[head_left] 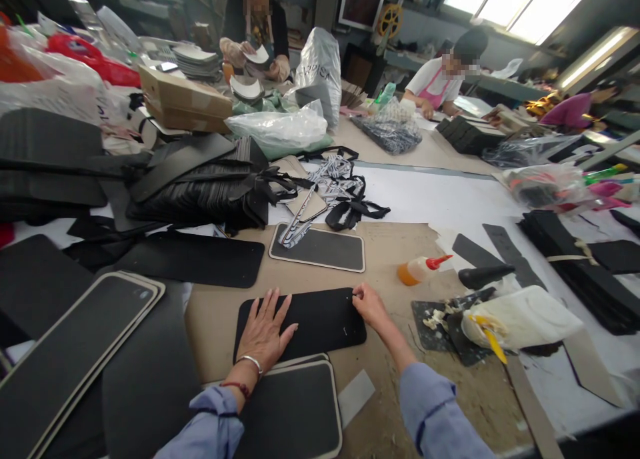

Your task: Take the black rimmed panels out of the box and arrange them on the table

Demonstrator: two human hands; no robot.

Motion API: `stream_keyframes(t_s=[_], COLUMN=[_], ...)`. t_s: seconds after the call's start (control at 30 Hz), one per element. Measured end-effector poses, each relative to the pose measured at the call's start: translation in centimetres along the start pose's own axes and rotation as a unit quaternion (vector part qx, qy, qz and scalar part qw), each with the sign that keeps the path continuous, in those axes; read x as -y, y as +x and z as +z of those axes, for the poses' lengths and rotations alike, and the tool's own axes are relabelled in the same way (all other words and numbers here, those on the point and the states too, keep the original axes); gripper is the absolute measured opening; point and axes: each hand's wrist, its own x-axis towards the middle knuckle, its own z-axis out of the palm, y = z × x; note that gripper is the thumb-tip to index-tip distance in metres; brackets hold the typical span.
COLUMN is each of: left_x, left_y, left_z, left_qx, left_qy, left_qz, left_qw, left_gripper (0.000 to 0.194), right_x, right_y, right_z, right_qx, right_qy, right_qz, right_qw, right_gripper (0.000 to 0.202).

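Observation:
A black rounded panel [315,325] lies on the brown board in front of me, with small white marks near its right end. My left hand [267,332] rests flat on its left part, fingers spread. At the upper right corner of the same panel, my right hand [369,305] is closed, with thumb and forefinger pinched on the edge. Partly under my left forearm is a dark panel with a beige rim [295,412]. Beyond the black panel lies another beige-rimmed panel [325,249], a patterned strip [297,232] resting across it.
To the right are a glue bottle with a red tip [413,271], a white container [525,319] with a yellow brush [493,342], and a black cone-shaped piece [485,275]. Stacked black pieces [210,185] and rimmed panels [90,352] fill the left. Two people work across the table.

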Motion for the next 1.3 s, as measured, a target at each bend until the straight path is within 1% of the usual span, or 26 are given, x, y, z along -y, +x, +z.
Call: stream_keyframes(t_s=[0.17, 0.27, 0.5, 0.7, 0.83, 1.1, 1.3], left_x=[0.0, -0.1, -0.1, -0.2, -0.2, -0.3, -0.3], left_y=[0.1, 0.1, 0.1, 0.2, 0.3, 0.4, 0.5], left_z=[-0.1, -0.2, -0.1, -0.2, -0.4, -0.5, -0.6], left_qx=[0.003, 0.009, 0.015, 0.019, 0.027, 0.034, 0.047], left_qy=[-0.006, -0.010, -0.020, -0.022, -0.020, -0.030, -0.022], left_qz=[-0.003, -0.004, -0.010, -0.010, -0.010, -0.015, -0.014], left_qw=[1.000, 1.000, 1.000, 1.000, 0.999, 0.999, 0.999], left_gripper=[0.059, 0.059, 0.059, 0.060, 0.060, 0.059, 0.060], right_x=[-0.1, 0.0, 0.6, 0.5, 0.8, 2.1, 2.5], right_y=[0.0, 0.3, 1.1, 2.1, 2.6, 3.2, 3.6], right_z=[-0.2, -0.3, -1.3, -1.3, -1.5, -2.3, -2.3], right_qx=[0.007, 0.025, 0.106, 0.171, 0.192, 0.232, 0.242], right_qy=[0.005, 0.010, 0.044, 0.076, 0.090, 0.107, 0.096], right_qz=[-0.016, -0.009, 0.035, 0.081, 0.104, 0.155, 0.183], right_qw=[1.000, 1.000, 0.993, 0.979, 0.972, 0.954, 0.948], right_gripper=[0.014, 0.012, 0.018, 0.021, 0.023, 0.028, 0.032])
